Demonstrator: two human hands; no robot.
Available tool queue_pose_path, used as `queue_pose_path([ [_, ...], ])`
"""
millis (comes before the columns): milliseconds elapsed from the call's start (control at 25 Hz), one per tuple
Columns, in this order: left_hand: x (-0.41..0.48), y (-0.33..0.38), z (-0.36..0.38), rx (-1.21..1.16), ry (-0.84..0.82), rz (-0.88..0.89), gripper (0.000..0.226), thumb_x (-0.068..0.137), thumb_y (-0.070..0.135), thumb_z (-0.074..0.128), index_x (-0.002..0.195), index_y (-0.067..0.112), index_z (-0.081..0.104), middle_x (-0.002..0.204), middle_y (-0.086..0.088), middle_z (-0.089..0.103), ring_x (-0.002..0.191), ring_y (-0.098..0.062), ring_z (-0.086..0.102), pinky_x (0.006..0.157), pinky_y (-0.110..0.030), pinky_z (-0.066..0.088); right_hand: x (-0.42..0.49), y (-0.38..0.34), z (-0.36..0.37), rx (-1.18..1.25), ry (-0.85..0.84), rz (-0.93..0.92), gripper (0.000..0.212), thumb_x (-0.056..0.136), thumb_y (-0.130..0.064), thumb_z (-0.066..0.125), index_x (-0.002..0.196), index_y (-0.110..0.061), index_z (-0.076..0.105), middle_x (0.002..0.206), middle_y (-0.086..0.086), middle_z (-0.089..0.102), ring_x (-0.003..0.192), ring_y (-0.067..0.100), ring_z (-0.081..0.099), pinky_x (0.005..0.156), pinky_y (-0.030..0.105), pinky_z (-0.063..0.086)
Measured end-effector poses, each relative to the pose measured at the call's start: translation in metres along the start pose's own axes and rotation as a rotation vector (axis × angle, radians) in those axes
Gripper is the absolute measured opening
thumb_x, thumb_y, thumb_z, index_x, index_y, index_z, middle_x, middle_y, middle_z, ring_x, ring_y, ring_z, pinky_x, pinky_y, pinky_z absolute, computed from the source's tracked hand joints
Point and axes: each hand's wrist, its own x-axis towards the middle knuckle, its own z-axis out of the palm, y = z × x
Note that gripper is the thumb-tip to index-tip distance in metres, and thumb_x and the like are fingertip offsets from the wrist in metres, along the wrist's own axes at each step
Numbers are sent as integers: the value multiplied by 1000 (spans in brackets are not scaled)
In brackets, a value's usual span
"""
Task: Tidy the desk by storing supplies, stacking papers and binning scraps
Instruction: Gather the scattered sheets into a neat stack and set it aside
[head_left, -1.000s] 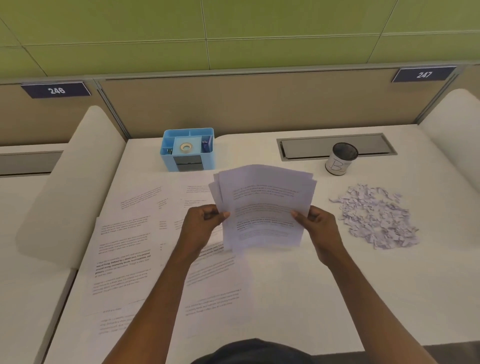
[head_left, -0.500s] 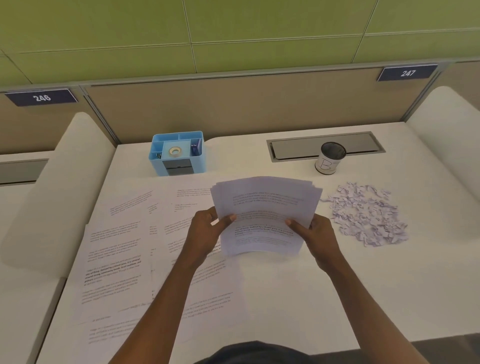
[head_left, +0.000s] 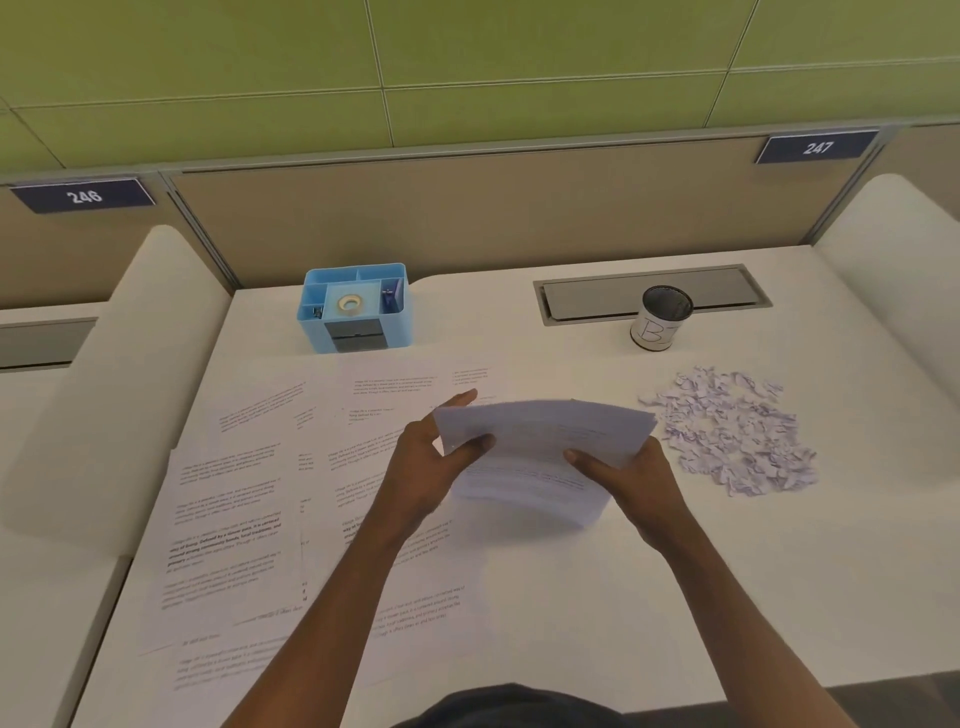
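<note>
A stack of printed sheets (head_left: 540, 452) is held over the middle of the desk, tilted back towards flat. My left hand (head_left: 431, 457) grips its left edge, thumb on top. Its right edge is gripped by my right hand (head_left: 631, 480), thumb also on top. Several loose printed sheets (head_left: 249, 509) lie spread over the left half of the desk. A heap of torn paper scraps (head_left: 732, 431) sits to the right of the stack. Behind the scraps stands a small round bin (head_left: 658, 319) with a white label.
A blue desk organiser (head_left: 356, 306) holding a tape roll and small supplies stands at the back left. A grey cable hatch (head_left: 613, 296) is set into the desk behind the bin. White curved dividers (head_left: 104, 374) flank the desk on both sides.
The stack was upright and facing me; both hands have tipped it back and lowered it closer to the desk. The view has also shifted slightly to the right.
</note>
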Motion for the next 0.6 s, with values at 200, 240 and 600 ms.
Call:
queue_pose_path([
  [200,2,3,7,105,46,65,70,90,63,71,155,44,51,162,15,49,145,-13,50,119,-54,46,-4,-8,1,18,-15,-63,53,85,-15,80,133,-31,65,130,-11,68,119,13,65,95,33,54],
  [240,1,6,8,99,60,70,71,90,62,72,155,43,51,162,17,48,145,-13,50,120,-54,46,-4,-10,1,29,-9,-75,53,84,-16,81,133,-31,65,132,-11,67,121,13,64,96,33,54],
  [600,1,18,14,-25,29,75,42,82,66,75,123,65,67,141,21,68,130,-12,64,110,-48,55,1,-19,-1,48,-8,-129,40,86,-13,78,125,-21,71,125,-3,71,117,19,66,92,35,57],
])
